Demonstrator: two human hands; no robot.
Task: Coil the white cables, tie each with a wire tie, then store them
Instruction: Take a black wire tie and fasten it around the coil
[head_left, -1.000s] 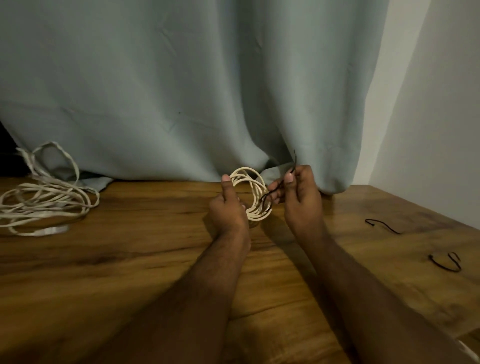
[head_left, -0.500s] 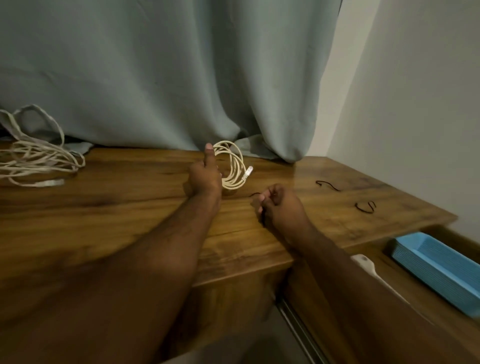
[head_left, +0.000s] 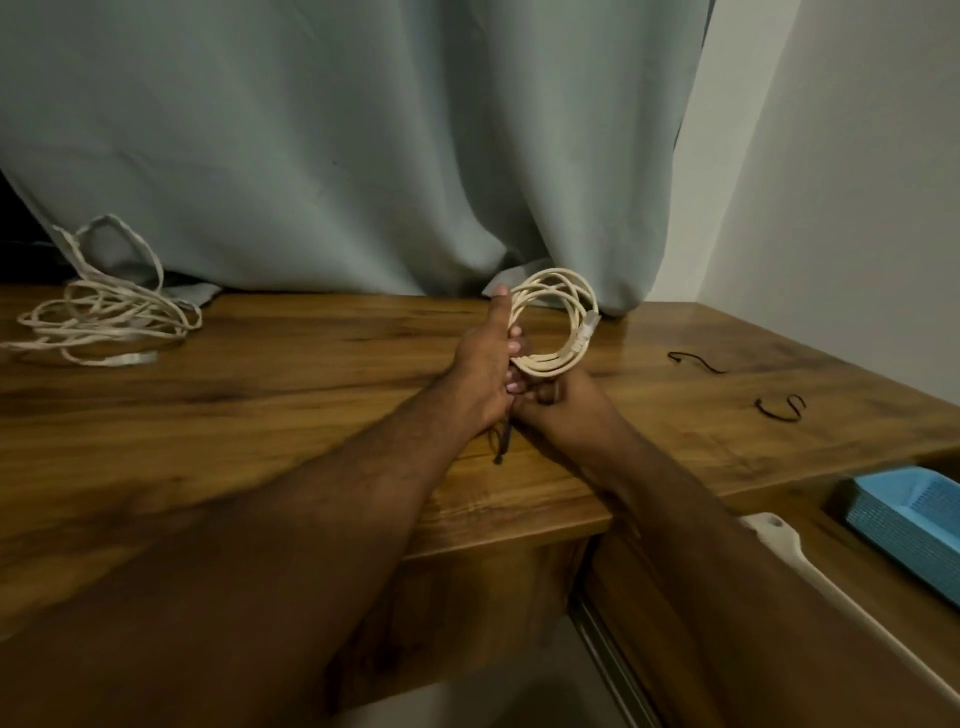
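Left fingers (head_left: 511, 345) grip the coil (head_left: 556, 325) upright above the desk (head_left: 311, 395); the right hand (head_left: 563, 410) closes just below, apparently pinching a dark tie (head_left: 503, 441). Tying is underway; next, wrap and twist. Spare ties (head_left: 782, 408) lie right, loose cable (head_left: 104, 317) far left.

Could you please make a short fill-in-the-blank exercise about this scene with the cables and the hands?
1. The coiled cable is gripped by the ____ hand.
2. The loose pile of cable lies on the ____ side of the table.
3. The number of spare wire ties lying to the right of the hands is ____.
4. The bin at the lower right is ____ in colour.

Missing words: left; left; two; blue
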